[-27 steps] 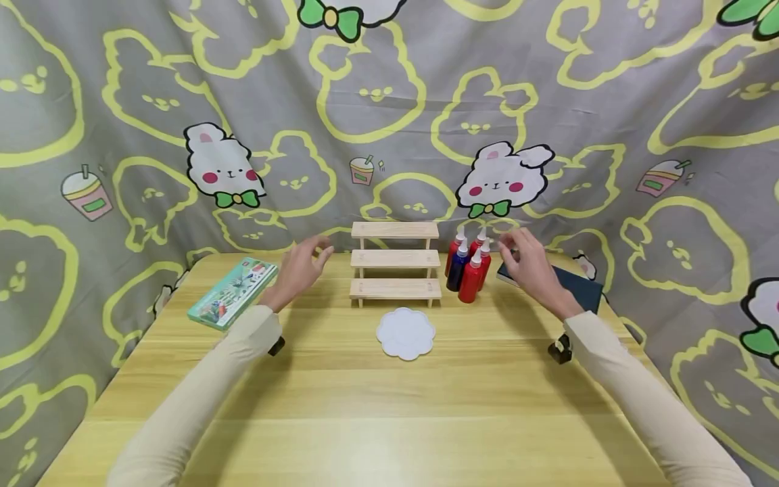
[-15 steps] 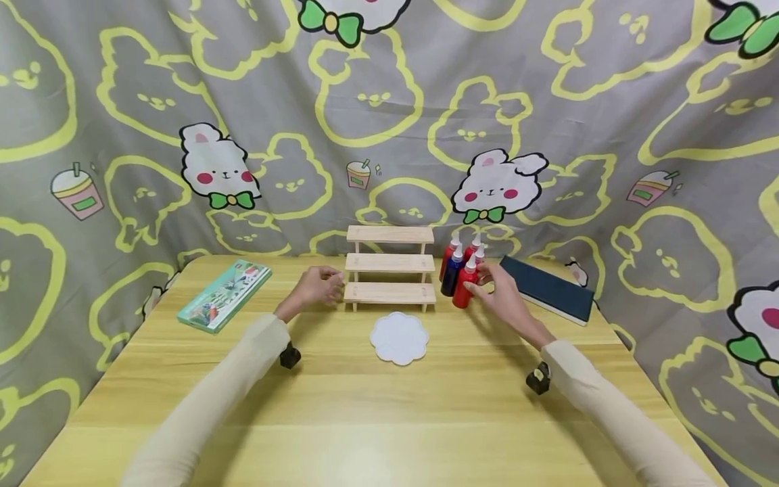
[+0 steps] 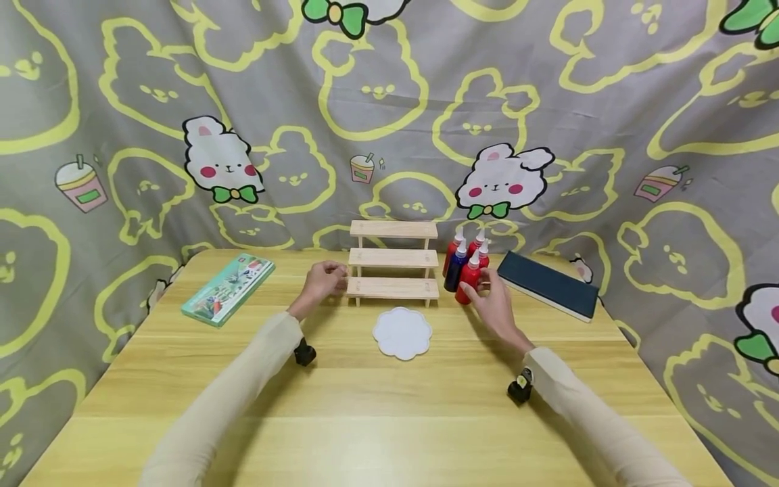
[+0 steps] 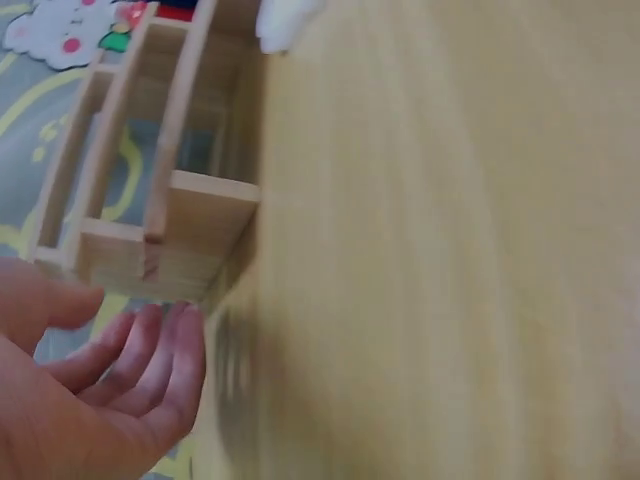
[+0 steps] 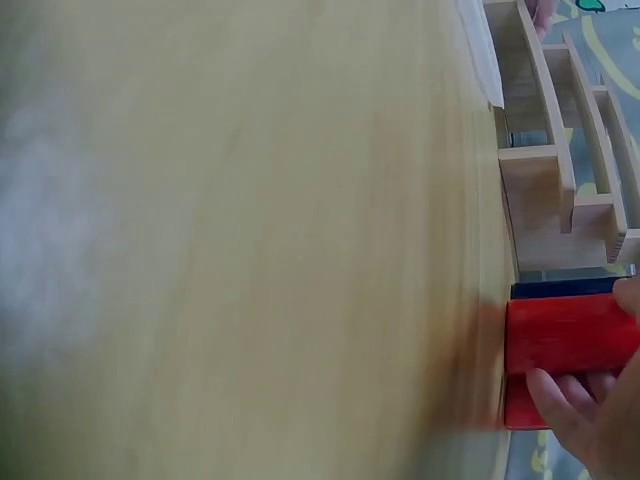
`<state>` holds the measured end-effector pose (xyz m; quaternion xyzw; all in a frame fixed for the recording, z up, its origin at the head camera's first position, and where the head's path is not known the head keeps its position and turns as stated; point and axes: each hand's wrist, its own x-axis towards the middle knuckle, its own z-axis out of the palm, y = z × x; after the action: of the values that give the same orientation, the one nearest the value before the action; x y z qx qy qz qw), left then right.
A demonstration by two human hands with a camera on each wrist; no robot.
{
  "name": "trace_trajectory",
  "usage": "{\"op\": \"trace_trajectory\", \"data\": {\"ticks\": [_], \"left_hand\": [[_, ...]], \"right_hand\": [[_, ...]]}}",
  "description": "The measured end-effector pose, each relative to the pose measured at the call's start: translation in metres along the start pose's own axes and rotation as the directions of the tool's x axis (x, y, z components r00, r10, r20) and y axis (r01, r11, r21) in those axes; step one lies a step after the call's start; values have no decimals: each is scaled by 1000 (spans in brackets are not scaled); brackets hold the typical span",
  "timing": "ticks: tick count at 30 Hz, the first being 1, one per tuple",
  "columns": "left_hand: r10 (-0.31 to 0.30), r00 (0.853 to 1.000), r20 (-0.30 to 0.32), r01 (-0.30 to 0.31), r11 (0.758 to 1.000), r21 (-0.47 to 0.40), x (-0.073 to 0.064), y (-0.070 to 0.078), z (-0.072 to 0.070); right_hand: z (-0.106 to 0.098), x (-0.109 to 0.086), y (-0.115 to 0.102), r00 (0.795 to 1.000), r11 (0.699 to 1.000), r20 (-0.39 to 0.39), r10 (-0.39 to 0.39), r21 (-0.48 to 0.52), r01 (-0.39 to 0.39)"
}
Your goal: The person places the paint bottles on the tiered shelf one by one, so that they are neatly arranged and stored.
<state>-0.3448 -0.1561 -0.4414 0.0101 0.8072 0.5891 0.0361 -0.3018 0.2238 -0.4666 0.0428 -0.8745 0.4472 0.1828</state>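
Pale bare wood forms the three-tier stand, light-looking, so a careless nudge from my left hand could skew it; those fingers bend loosely around nothing just beside its left end, touching or not I cannot tell. Right of the stand, my right hand is clamped on the front red bottle, upright. Its neighbours crowd close, so lifting crookedly might topple the second red bottle or the dark blue bottle; squeezing hard might force out any contents.

The table under the stand is yellowish and wood-grained. Farther right lies a flat, dark book-like slab; well left, a thin green printed box; in front, a white scalloped coaster. Smallest is my bottle's tapered white nozzle.
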Motion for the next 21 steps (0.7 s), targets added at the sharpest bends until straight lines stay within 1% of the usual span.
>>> {"op": "trace_trajectory", "data": {"ticks": [2,4,8,12,17,21], "left_hand": [[-14,999,-36,12,999,-44,3,3,-2],[-25,998,-49,21,996,-83,7,8,-4],[-39,999,-34,33,989,-146,13,18,-6],[-52,999,-2,51,980,-194,17,21,-3],[-60,998,16,62,975,-213,19,23,-2],[-67,997,23,70,972,-224,18,26,1]], "right_hand": [[0,0,-1,1000,1000,-14,-11,-10,11],[-2,1,-2,1000,1000,-18,-24,-16,24],[-9,1,-6,999,998,-11,-48,26,48],[-22,0,-13,998,994,-20,-64,83,65],[-38,6,-33,995,983,-63,-74,165,83],[-44,13,-56,995,985,-83,-58,155,71]]}}
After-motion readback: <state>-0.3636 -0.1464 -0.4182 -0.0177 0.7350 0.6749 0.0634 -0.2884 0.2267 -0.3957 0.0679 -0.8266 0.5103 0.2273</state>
